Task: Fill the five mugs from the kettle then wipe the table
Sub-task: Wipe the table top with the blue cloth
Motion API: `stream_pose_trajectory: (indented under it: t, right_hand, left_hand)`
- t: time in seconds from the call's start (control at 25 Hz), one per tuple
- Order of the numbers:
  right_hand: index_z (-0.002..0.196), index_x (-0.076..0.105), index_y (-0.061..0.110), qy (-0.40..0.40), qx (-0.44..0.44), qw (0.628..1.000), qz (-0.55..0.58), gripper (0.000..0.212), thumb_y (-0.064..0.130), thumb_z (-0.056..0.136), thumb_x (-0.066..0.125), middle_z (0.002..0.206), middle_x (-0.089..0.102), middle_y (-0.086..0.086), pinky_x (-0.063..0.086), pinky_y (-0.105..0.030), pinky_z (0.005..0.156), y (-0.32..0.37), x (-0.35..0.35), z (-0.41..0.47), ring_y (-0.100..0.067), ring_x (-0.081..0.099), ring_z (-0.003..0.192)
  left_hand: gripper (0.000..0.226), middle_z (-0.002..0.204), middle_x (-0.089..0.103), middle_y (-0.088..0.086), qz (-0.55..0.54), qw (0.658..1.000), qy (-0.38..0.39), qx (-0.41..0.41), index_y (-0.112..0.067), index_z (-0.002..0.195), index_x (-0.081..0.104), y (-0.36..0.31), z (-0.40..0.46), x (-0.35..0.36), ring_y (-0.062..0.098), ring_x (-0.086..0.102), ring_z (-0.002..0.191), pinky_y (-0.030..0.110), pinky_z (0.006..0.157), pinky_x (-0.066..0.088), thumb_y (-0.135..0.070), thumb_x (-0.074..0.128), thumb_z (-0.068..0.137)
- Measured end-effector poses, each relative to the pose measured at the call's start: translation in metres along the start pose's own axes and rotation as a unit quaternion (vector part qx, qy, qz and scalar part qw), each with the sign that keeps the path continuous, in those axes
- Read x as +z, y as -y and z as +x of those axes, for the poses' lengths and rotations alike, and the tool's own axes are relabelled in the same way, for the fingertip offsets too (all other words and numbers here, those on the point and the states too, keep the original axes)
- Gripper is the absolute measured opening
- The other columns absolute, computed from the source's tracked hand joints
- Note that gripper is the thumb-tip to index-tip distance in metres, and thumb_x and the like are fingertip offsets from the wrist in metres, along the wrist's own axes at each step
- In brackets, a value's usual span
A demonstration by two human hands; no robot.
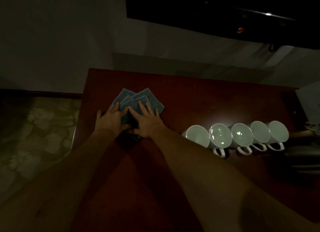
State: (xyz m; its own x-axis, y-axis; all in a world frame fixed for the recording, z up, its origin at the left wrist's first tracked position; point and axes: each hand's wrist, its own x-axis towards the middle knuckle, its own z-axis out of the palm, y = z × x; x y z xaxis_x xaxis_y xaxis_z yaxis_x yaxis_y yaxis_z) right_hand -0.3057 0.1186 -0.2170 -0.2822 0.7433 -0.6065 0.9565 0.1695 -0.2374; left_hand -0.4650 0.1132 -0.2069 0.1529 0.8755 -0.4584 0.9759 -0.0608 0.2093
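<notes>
- Left hand (110, 118) and right hand (147, 122) press flat, fingers spread, on the blue cloth (138, 100).
- Right of the cloth, dim light hides the five mugs' (240, 136) contents.

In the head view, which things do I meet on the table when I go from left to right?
left hand → right hand, both pressing flat on the blue cloth → row of five white mugs

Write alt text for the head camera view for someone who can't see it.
Both hands, left hand and right hand, press flat on a folded blue cloth on a dark red table. To the right, five white mugs stand in a row, handles toward the person, in dim light.
</notes>
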Motion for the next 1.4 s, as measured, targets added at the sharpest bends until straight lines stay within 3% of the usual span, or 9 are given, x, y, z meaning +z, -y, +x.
stream_pose_trajectory:
  t: [0.28,0.48,0.76,1.4]
  right_hand:
    - [0.161,-0.011,0.043,0.006,-0.032,0.999,-0.003,0.095,0.063,0.096,0.055,0.168,-0.029,0.000,-0.010,-0.061,0.124,0.000,0.047,-0.057,-0.030,-0.028,0.154]
    - [0.162,-0.008,0.041,0.000,-0.053,0.999,0.010,0.094,0.060,0.097,0.056,0.170,-0.025,0.000,-0.009,-0.061,0.124,-0.008,0.091,-0.113,-0.029,-0.027,0.155]
    - [0.162,-0.009,0.042,0.022,-0.070,0.997,-0.005,0.096,0.056,0.096,0.060,0.169,-0.027,0.001,-0.010,-0.059,0.124,-0.034,0.132,-0.176,-0.029,-0.028,0.154]
    - [0.161,-0.010,0.043,0.024,-0.067,0.997,-0.018,0.098,0.058,0.095,0.061,0.169,-0.028,0.002,-0.012,-0.058,0.124,-0.043,0.138,-0.177,-0.028,-0.028,0.154]
  left_hand:
    - [0.077,0.166,0.008,0.007,-0.032,0.999,-0.028,-0.028,-0.035,0.155,0.023,-0.009,-0.063,0.055,0.022,0.007,0.153,0.061,0.118,0.016,-0.048,0.063,0.091]
    - [0.075,0.167,0.005,0.006,0.010,0.998,-0.027,-0.062,-0.034,0.156,0.019,-0.043,-0.123,0.090,0.022,0.008,0.153,0.053,0.116,0.018,-0.044,0.060,0.094]
    - [0.078,0.167,0.002,0.000,-0.035,0.996,-0.041,-0.076,-0.036,0.156,0.021,-0.078,-0.188,0.141,0.018,0.002,0.153,0.057,0.119,0.018,-0.049,0.063,0.091]
    - [0.077,0.166,0.012,0.007,0.043,0.996,-0.055,-0.057,-0.032,0.156,0.022,-0.082,-0.186,0.145,0.024,0.015,0.152,0.056,0.118,0.016,-0.053,0.059,0.092]
